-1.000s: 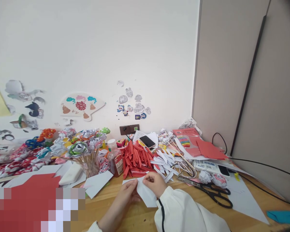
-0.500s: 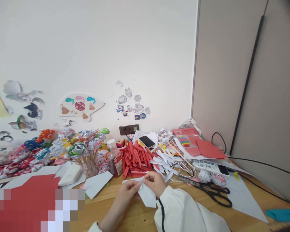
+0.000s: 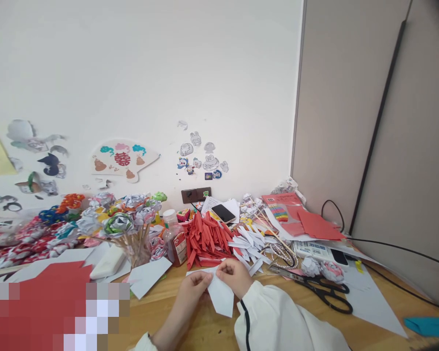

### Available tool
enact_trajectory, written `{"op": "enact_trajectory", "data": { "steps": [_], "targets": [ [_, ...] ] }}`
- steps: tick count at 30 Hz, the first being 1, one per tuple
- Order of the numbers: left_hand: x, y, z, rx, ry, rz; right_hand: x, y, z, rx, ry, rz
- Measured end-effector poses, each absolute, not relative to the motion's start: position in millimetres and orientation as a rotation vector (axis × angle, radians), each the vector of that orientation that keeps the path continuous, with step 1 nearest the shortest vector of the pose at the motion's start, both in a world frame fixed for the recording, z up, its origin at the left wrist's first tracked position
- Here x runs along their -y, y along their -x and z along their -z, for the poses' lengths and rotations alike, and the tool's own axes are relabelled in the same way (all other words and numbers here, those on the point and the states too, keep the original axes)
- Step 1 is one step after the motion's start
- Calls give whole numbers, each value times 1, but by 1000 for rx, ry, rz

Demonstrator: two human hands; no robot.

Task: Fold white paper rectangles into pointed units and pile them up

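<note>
Both my hands hold a white sheet of paper folded to a point that hangs down toward me, just above the wooden table. My left hand pinches its left upper edge with closed fingers. My right hand, in a white sleeve, pinches the top right edge. Just beyond the hands lie a pile of folded red paper strips and a smaller pile of folded white strips.
Black scissors lie to the right, by a large white sheet. A phone, a red-liquid bottle, paper flowers on sticks, red paper, a white box and black cables crowd the table.
The folded paper's point now hangs lower and narrower between my hands; my fingers have shifted slightly along its top edge. The hands stay in the same place.
</note>
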State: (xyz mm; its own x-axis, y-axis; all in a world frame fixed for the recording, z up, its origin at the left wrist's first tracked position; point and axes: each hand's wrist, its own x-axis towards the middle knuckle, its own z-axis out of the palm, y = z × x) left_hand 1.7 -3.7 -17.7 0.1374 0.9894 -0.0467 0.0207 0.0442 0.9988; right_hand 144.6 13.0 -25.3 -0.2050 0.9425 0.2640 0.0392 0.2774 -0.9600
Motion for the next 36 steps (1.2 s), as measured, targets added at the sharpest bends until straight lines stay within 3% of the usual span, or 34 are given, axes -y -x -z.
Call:
{"op": "enact_trajectory", "data": {
  "steps": [10, 19, 26, 36],
  "targets": [
    [12, -6, 9, -1166, -1380, -1060, -13, -145, 25, 1573, 955, -1079],
    [4, 4, 2, -1149, -973, -1389, -16, -154, 17, 1518, 849, -1396],
    [6, 6, -2, -1155, -1147, -1141, -29, -162, 25, 1447, 863, -1330],
    [15, 7, -21, -1129, -1229, -1102, -23, -169, 10, 1529, 807, -1431]
  ]
}}
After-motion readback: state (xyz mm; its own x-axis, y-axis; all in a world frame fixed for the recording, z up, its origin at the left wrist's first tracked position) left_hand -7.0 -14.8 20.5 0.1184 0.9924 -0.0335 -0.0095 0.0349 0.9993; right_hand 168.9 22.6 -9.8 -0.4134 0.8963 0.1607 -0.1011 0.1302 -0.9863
